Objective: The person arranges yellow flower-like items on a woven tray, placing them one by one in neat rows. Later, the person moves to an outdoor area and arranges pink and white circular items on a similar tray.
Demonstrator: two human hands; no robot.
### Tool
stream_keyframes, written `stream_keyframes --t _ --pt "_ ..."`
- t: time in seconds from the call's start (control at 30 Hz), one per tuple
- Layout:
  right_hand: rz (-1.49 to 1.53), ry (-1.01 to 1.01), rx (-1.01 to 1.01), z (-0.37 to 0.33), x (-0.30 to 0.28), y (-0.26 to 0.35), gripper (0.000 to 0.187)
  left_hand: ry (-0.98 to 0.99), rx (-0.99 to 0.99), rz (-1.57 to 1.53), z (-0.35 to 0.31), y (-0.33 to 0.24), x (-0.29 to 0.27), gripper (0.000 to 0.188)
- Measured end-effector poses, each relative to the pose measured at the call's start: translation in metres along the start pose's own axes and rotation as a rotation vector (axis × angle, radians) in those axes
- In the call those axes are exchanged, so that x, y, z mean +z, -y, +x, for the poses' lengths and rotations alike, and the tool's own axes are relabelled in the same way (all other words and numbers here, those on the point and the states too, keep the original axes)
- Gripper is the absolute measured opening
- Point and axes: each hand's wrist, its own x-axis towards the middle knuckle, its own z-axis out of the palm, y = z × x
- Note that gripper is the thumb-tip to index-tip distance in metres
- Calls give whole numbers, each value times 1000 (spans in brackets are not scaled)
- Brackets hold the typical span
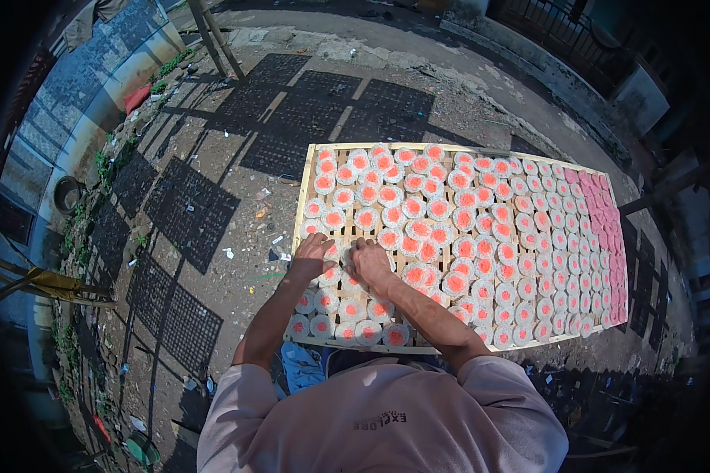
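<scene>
Many round, grainy white crackers with orange-red centres (367, 217) lie on a wooden-framed, woven slatted drying rack (304, 189). My left hand (313, 257) is near its left edge, fingers bent over the rim of a round cracker (336, 251). Beside it, my right hand (370, 263) is curled with its fingers pointing down and left, at another cracker (351, 282); its fingertips are mostly hidden. Some crackers overlap in the middle, while those near me lie more spread out. Slats show between the crackers around my hands.
Pink pieces (599, 213) cover the rack's right end. Rack shadows (189, 197) fall on the littered dirt ground. Bamboo posts (215, 39) stand beyond, and a low wall (63, 118) runs along the left. A yellow cloth (59, 282) hangs on poles at left.
</scene>
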Motion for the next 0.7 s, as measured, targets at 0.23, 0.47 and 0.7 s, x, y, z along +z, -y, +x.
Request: stream_keyframes --t 0.23,0.47,0.7 --pt "485 -196 254 13 -24 -28 32 -117 -35 -125 -3 -19 -25 73" --pt "301 -178 134 -40 -11 -4 40 -126 -309 -500 6 -38 -33 52" --pt "-41 72 104 -46 -9 45 39 -197 -331 -620 17 20 10 35"
